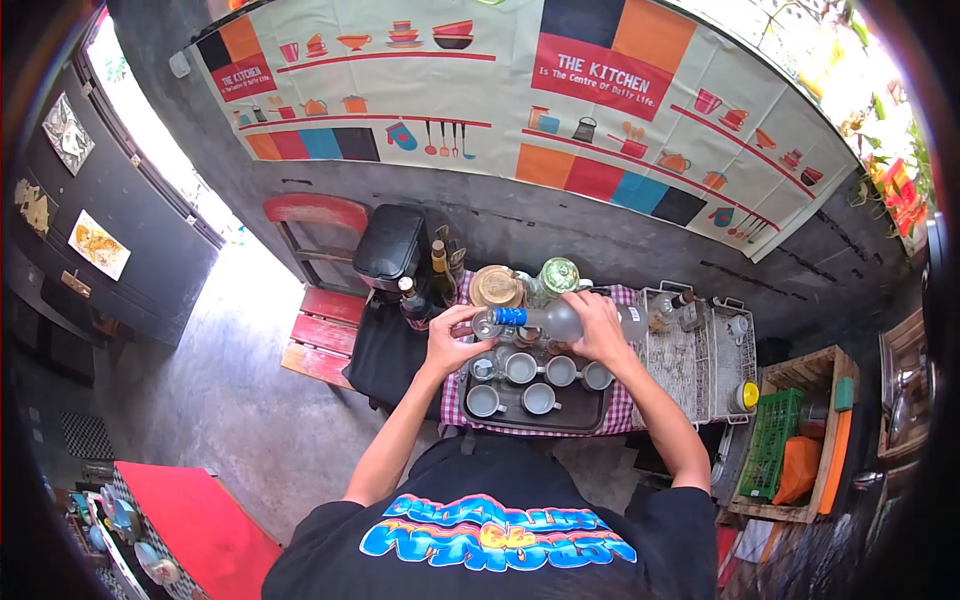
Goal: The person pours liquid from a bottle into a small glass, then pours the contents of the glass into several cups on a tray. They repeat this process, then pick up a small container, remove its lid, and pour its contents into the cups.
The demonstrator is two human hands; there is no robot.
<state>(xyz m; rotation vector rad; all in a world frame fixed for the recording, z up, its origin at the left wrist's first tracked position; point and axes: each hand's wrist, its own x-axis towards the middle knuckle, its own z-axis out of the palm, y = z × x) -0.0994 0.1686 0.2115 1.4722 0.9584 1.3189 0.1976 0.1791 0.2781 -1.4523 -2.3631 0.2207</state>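
My right hand [598,330] is wrapped round a frosted clear bottle [562,322] with a blue neck, held nearly level with its mouth toward the left. My left hand [452,345] grips a small clear glass [486,324], and the bottle's mouth meets its rim in this view. Below both hands lies a dark tray [575,424] bearing several pale cups [539,399] and some small glasses [483,368]. Just beyond the hands stand a jar with a wooden lid [495,286] and a green-tinted glass jar [559,275].
Dark bottles [441,272] and a black bin [388,245] stand at the left, beside a red wooden chair [320,305]. Right of the checkered cloth [620,410] is a white wire rack [712,365]. A wooden crate [835,440] holds a green basket [776,440].
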